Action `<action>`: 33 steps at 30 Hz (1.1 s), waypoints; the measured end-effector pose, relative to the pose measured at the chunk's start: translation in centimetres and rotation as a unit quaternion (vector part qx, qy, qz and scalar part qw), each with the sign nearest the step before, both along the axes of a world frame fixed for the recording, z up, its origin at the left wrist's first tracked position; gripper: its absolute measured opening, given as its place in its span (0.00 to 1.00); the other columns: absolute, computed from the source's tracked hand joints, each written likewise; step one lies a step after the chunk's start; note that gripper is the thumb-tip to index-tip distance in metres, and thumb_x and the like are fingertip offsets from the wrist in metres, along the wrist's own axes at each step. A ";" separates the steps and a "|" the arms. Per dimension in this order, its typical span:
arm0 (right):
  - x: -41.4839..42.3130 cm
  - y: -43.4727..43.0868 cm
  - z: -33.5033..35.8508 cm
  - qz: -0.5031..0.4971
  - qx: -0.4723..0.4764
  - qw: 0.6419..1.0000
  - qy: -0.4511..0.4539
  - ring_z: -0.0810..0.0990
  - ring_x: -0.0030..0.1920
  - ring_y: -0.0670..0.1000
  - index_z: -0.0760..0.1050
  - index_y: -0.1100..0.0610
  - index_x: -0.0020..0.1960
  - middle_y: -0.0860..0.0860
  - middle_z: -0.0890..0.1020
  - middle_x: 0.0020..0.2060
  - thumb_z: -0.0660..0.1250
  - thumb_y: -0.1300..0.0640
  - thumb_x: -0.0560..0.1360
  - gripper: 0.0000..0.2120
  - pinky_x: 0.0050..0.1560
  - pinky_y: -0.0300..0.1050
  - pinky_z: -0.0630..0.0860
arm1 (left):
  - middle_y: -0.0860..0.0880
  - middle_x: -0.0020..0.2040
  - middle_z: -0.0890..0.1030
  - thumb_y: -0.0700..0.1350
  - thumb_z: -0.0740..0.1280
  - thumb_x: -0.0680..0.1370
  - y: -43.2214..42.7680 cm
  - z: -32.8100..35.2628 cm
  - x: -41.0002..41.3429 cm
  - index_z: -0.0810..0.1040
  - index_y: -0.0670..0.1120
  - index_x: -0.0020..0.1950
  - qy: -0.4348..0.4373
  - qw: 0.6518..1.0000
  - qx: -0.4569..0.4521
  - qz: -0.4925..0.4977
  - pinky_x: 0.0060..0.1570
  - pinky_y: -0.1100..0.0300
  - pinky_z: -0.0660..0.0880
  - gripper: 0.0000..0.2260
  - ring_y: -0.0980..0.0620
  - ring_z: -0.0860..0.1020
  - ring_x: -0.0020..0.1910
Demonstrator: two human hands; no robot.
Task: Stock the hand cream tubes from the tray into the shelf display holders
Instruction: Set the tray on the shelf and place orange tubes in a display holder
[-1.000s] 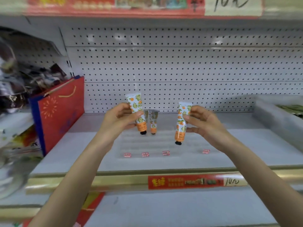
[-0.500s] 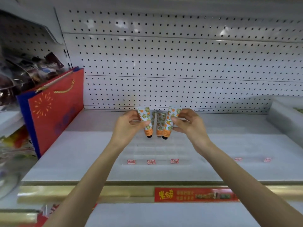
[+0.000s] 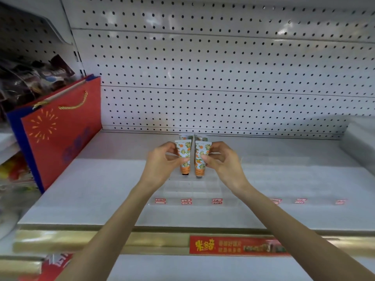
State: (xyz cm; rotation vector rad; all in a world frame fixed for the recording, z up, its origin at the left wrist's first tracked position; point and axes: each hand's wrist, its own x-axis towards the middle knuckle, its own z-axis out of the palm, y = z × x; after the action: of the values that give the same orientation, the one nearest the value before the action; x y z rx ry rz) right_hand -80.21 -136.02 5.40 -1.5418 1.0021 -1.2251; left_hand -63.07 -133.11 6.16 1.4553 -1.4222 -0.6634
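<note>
A clear holder (image 3: 183,189) sits mid-shelf, its front lip carrying small red price labels (image 3: 186,201). At the back of it stand two rear tubes (image 3: 185,137), upright and side by side, with only their crimped tops showing above what the hands hold. Just in front of them, the left hand (image 3: 162,164) pinches the left tube (image 3: 183,154) between thumb and fingertips, and the right hand (image 3: 223,162) pinches the right tube (image 3: 200,157) the same way. Both tubes are upright, cap down, almost touching each other, with their caps at the holder's rear steps; whether they are fully seated cannot be told.

At the far right a pale tray (image 3: 357,138) rests on the shelf (image 3: 97,191); its contents are out of view. At the left a red gift bag (image 3: 60,134) leans upright against the shelf's side, its inside hidden.

The pegboard (image 3: 223,78) closes the back, just behind the rear tubes. Open shelf surface lies between the bag and the holder, and more to the right of the hands. The holder's lower steps, toward the person, show as bare clear plastic. A gold edge strip (image 3: 101,240) with a red label (image 3: 233,245) runs along the shelf's front, under both forearms.
</note>
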 end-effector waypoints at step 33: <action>-1.4 0.3 0.8 -0.014 -0.054 0.997 0.060 0.78 0.47 0.44 0.73 0.52 0.47 0.43 0.78 0.45 0.67 0.59 0.75 0.04 0.54 0.47 0.77 | 0.52 0.47 0.80 0.48 0.70 0.73 1.7 0.6 0.8 0.78 0.45 0.52 -0.047 0.998 -0.007 0.029 0.40 0.74 0.71 0.10 0.56 0.78 0.45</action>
State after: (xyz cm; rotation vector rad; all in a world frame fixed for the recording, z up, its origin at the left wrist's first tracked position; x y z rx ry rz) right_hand -81.61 -135.73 6.22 -1.7076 1.0529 -1.2345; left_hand -62.30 -131.39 6.77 1.5275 -1.4483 -0.5534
